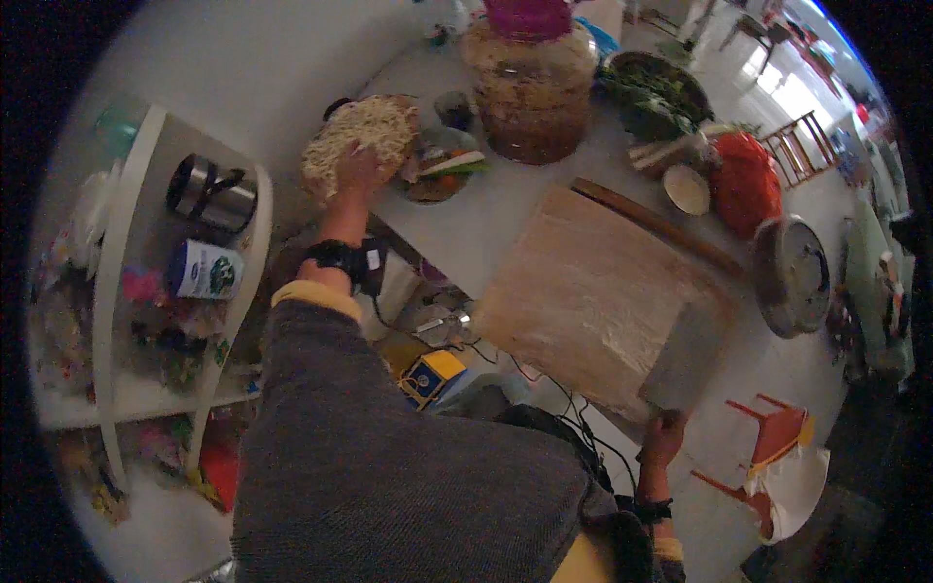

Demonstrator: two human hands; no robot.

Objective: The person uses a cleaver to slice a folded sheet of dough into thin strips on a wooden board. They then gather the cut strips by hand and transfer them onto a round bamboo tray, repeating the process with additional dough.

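Note:
My left hand (pixel 358 171) rests on a heap of pale noodles (pixel 372 127) at the upper left of the counter, its fingers spread over them. At the lower right, my right hand (pixel 663 436) grips a broad-bladed cleaver (pixel 681 357) by its handle. The cleaver's blade lies over the right part of a large wooden board (pixel 576 291), which has pale, flour-like marks on it. A wooden rolling pin (pixel 656 226) lies along the board's far edge. Just right of the noodles is a bowl of cut vegetables (pixel 437 187).
A large jar (pixel 536 95) with a purple cover stands at the back. Right of it are a basin of leafy greens (pixel 652 95), a small white bowl (pixel 686 189), a red plastic bag (pixel 745 182) and a round metal lid (pixel 792 277). Shelves (pixel 251 291) stand at left; cables (pixel 576 419) hang below.

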